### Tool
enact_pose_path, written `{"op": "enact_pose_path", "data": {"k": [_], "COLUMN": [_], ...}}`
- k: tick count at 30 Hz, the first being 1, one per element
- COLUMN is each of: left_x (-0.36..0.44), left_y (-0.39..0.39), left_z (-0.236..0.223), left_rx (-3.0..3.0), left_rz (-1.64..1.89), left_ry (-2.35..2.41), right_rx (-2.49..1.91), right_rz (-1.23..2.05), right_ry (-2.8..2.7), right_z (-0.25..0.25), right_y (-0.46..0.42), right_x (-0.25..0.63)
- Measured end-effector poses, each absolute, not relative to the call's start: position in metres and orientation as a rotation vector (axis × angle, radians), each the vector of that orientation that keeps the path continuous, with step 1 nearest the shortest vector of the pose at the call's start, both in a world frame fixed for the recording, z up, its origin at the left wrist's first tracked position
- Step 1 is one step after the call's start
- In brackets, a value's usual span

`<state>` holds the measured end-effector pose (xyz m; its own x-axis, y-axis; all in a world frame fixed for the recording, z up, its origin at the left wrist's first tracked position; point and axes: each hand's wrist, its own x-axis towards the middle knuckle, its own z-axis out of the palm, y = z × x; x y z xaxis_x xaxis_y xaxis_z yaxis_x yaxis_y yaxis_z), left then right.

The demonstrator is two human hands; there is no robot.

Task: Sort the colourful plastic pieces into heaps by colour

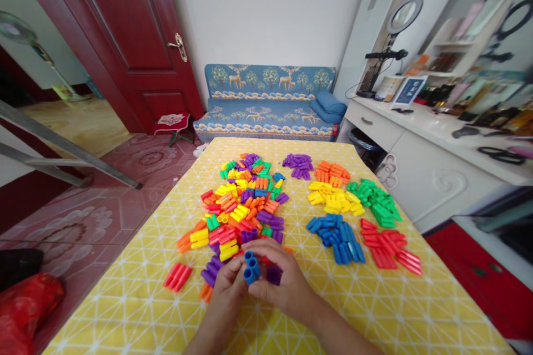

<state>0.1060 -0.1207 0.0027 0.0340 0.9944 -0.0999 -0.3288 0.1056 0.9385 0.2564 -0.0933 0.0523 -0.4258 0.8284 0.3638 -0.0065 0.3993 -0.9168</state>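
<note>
Both my hands meet near the table's front edge, pinching a blue plastic tube piece [251,267]. My left hand [228,288] holds it from the left, my right hand [278,283] from the right and above. A purple piece [273,274] lies under my right fingers. Just beyond them spreads a mixed pile of coloured tube pieces [241,205]. To the right lie sorted groups: blue [337,236], red [387,247], green [377,199], yellow [331,197], orange [332,172] and purple [298,163].
The table wears a yellow patterned cloth [137,299]. Loose red pieces [177,276] lie at the left. Beyond the table stand a blue sofa [266,102], a dark red door [125,33] and a white counter [433,138] with a ring light.
</note>
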Motion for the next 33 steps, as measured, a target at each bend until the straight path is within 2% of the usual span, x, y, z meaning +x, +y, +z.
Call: {"op": "enact_pose_path", "data": {"k": [3, 11, 15, 21, 26, 33], "left_x": [0.106, 0.109, 0.111, 0.110, 0.111, 0.105], "left_y": [-0.123, -0.126, -0.126, -0.129, -0.129, -0.120], "left_z": [0.000, 0.000, 0.006, 0.009, 0.006, 0.024], "left_rx": [0.917, 0.990, 1.020, 1.024, 1.068, 1.334], "left_rz": [1.224, 1.194, 1.172, 1.192, 1.184, 1.182], "left_ry": [0.991, 0.902, 0.898, 0.900, 0.893, 0.938], "right_rx": [-0.863, -1.337, -1.370, -1.356, -1.374, -1.193], "right_rz": [0.999, 0.188, -0.014, -0.173, -0.091, 0.442], "right_ry": [-1.736, -2.192, -2.480, -2.599, -2.522, -2.090], "right_z": [0.057, 0.047, 0.041, 0.033, 0.042, 0.014], "right_y": [-0.093, -0.054, -0.047, -0.047, -0.055, -0.051], "right_x": [0.271, 0.379, 0.397, 0.389, 0.366, 0.298]}}
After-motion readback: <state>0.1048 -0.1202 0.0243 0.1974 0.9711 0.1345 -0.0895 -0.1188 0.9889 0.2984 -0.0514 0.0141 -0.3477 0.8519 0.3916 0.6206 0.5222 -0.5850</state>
